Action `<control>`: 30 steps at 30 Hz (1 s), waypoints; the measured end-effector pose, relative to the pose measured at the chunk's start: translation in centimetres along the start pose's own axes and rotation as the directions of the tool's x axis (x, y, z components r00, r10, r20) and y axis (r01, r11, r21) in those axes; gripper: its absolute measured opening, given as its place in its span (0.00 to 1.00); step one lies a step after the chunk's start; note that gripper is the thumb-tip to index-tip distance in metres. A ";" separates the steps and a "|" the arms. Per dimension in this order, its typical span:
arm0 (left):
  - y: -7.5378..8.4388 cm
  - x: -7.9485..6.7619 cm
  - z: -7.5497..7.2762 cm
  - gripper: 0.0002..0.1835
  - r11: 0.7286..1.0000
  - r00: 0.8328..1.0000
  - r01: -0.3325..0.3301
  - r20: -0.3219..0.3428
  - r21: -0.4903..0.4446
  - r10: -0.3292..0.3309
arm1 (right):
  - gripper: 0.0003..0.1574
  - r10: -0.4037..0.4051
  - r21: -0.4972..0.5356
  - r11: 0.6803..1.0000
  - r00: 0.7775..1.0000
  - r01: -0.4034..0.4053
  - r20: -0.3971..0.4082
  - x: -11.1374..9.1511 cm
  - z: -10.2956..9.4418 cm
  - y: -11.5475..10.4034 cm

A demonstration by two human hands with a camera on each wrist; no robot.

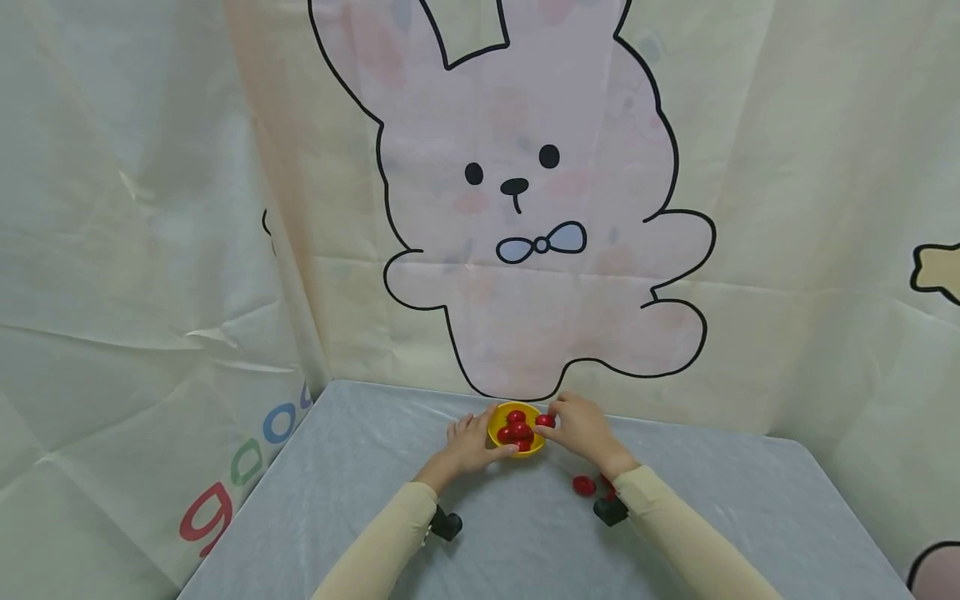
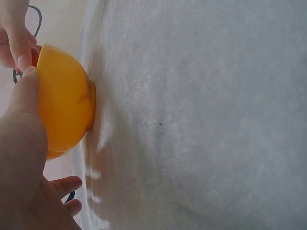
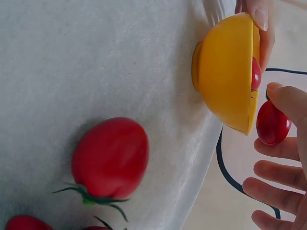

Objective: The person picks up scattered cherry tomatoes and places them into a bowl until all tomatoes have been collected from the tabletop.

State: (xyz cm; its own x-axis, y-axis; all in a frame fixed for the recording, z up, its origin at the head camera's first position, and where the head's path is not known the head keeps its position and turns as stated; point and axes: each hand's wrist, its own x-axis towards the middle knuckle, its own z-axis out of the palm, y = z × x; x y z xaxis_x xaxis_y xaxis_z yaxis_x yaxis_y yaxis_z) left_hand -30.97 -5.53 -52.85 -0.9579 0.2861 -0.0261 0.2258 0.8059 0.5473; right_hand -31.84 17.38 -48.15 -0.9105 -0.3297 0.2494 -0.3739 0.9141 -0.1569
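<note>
A yellow bowl (image 1: 492, 439) stands near the far edge of the table, with several red cherry tomatoes (image 1: 517, 431) inside. My left hand (image 1: 468, 444) holds the bowl by its left side, thumb on the near rim. In the left wrist view, that thumb lies along the rim of the bowl (image 2: 67, 103). Between thumb and index finger, my right hand (image 1: 585, 429) pinches another cherry tomato (image 3: 273, 123) just beside the bowl's right rim. Its other fingers are spread apart in the right wrist view.
On the table (image 1: 517, 533), nearer and to the right of the bowl, lies a loose tomato (image 1: 583, 486) with more beside it, partly hidden by the right wrist. A green-stemmed tomato (image 3: 111, 158) shows large in the right wrist view. A curtain (image 1: 540, 325) with a cartoon animal hangs behind.
</note>
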 end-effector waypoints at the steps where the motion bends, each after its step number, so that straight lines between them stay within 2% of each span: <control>1: 0.0 0.0 0.0 0.50 1.000 1.000 0.000 -0.001 0.000 0.000 | 0.23 0.004 0.003 1.000 1.000 -0.004 0.003 0.1 0.0 -0.1; 8: -0.1 0.0 0.0 0.50 1.000 1.000 -0.013 -0.008 0.008 0.013 | 0.24 0.028 0.003 1.000 1.000 -0.028 0.011 0.6 0.2 -0.2; 16: -0.1 0.0 0.0 0.51 1.000 1.000 0.008 0.001 -0.006 -0.008 | 0.24 -0.005 0.007 1.000 1.000 0.005 -0.010 1.6 0.2 -0.3; 30: -0.4 0.1 0.2 0.52 1.000 1.000 -0.001 0.003 -0.015 0.001 | 0.25 -0.020 0.003 1.000 1.000 0.020 -0.018 2.7 1.2 -0.5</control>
State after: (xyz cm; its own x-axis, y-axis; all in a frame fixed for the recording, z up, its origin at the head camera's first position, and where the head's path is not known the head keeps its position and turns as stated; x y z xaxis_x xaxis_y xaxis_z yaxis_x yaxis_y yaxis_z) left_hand -31.12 -5.70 -53.18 -0.9572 0.2880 -0.0278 0.2237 0.7976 0.5602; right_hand -34.34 15.74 -48.57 -0.8994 -0.3437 0.2701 -0.3928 0.9066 -0.1544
